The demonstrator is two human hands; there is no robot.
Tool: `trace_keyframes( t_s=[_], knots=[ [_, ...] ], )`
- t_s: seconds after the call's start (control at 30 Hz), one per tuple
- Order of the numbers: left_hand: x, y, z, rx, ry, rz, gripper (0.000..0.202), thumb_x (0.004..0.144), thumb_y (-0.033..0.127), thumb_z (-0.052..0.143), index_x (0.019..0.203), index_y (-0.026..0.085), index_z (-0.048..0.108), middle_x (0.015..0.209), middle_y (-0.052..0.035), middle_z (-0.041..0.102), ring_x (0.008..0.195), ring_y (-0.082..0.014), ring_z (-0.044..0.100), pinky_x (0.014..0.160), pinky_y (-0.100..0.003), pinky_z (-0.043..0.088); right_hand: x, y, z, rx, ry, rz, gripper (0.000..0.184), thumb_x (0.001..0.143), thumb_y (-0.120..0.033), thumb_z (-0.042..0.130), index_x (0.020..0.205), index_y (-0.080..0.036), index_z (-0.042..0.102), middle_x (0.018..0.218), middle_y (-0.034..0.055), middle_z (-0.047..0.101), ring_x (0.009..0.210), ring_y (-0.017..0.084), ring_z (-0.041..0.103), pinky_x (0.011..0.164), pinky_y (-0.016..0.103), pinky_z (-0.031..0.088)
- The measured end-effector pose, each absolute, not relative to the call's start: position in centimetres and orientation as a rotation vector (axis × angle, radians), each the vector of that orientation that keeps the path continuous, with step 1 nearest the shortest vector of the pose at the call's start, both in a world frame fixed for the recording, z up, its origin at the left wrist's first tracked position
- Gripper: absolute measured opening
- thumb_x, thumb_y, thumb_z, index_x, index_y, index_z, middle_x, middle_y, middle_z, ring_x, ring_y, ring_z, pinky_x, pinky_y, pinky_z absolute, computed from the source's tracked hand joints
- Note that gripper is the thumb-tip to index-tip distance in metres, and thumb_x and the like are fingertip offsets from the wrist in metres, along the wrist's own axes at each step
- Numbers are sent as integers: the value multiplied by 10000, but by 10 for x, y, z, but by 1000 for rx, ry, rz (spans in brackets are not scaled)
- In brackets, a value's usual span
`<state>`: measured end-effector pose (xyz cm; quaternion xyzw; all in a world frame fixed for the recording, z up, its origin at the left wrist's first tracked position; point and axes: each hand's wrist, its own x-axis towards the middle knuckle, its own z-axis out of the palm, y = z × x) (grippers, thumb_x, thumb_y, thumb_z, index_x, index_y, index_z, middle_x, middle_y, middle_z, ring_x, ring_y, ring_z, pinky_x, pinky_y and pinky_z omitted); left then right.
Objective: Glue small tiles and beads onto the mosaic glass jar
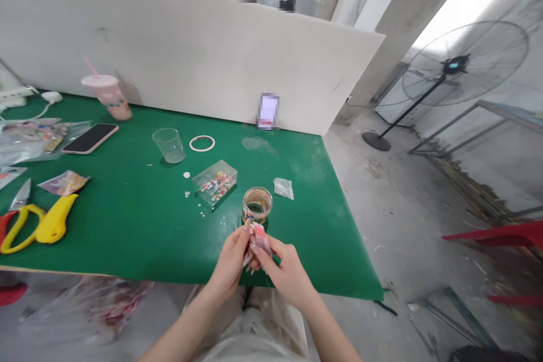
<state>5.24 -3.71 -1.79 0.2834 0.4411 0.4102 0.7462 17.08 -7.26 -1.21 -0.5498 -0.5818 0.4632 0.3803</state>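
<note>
Both my hands meet over the near edge of the green table (139, 220). My left hand (231, 263) and my right hand (286, 271) pinch a small clear packet with pink content (258, 235) between their fingertips. Just beyond the packet stands a short clear jar with colourful bits inside (257, 204). A clear plastic box of small coloured pieces (215, 182) lies to the left of the jar. A small crumpled clear bag (283, 188) lies to the jar's right.
An empty clear cup (168, 145), a white ring (202, 143), a phone (90, 138), a pink drink cup (108, 96), yellow scissors (38, 225) and plastic bags (29, 138) lie on the table. A white board (190, 51) backs it. A standing fan (453, 68) is at right.
</note>
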Motion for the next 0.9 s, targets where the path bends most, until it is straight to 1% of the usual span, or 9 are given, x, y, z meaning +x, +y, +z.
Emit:
trace_keyframes(
  t_s=[0.1, 0.23, 0.33, 0.47, 0.63, 0.7, 0.77, 0.83, 0.9],
  knots=[
    [53, -37, -18, 610, 967, 894, 598, 664, 732, 660, 598, 167, 472, 425, 67, 425, 375, -55, 370, 386, -185, 310, 173, -73, -11, -1438, -1565, 1145, 348, 934, -334, 489, 1208, -202, 658, 887, 50, 726, 752, 194, 624, 710, 306, 504],
    [52, -37, -20, 600, 955, 900, 568, 672, 676, 696, 574, 173, 450, 423, 79, 392, 383, -50, 331, 391, -188, 293, 177, -73, -7, -1464, -1665, 1114, 404, 940, -313, 474, 1314, -217, 593, 889, 54, 740, 739, 202, 650, 700, 315, 510],
    [49, -37, -19, 596, 933, 902, 560, 672, 660, 709, 593, 179, 434, 440, 90, 372, 402, -44, 297, 406, -184, 288, 180, -72, -2, -1427, -1654, 1149, 364, 940, -329, 485, 1253, -216, 634, 811, 37, 739, 696, 186, 657, 654, 288, 503],
    [47, -39, -14, 620, 864, 866, 583, 709, 679, 662, 568, 184, 388, 419, 105, 286, 389, -32, 210, 407, -178, 232, 181, -71, 2, -1339, -1313, 1251, 354, 936, -398, 493, 1118, -161, 683, 668, 16, 700, 570, 146, 633, 587, 257, 506],
    [55, -34, -18, 699, 889, 852, 548, 761, 690, 592, 609, 187, 436, 439, 87, 331, 402, -58, 306, 433, -188, 279, 178, -62, -6, -1272, -1233, 1218, 280, 894, -390, 576, 985, -167, 719, 696, 15, 706, 594, 134, 627, 593, 243, 501],
    [55, -29, -27, 757, 948, 878, 563, 787, 704, 540, 587, 197, 400, 435, 97, 278, 397, -58, 247, 426, -191, 241, 184, -57, -14, -1302, -1140, 1153, 299, 891, -410, 576, 1001, -163, 704, 687, 15, 703, 586, 133, 624, 606, 251, 502],
    [51, -26, -36, 851, 1040, 913, 560, 807, 689, 522, 568, 201, 382, 451, 94, 261, 414, -65, 207, 433, -203, 201, 197, -55, -24, -1337, -1039, 1095, 353, 900, -446, 552, 1061, -156, 671, 684, 17, 702, 590, 135, 626, 630, 266, 509],
    [43, -25, -44, 990, 1146, 930, 515, 796, 621, 594, 561, 195, 423, 480, 73, 310, 458, -84, 246, 466, -217, 197, 212, -57, -34, -1355, -949, 1073, 404, 892, -488, 549, 1088, -149, 648, 665, 16, 696, 577, 141, 628, 616, 275, 509],
    [37, -26, -47, 1157, 1228, 901, 442, 754, 506, 701, 551, 190, 468, 514, 51, 370, 513, -106, 297, 511, -224, 211, 224, -62, -42, -1358, -874, 1087, 421, 873, -514, 572, 1069, -147, 641, 636, 11, 691, 549, 141, 628, 584, 270, 498]
  ],
)
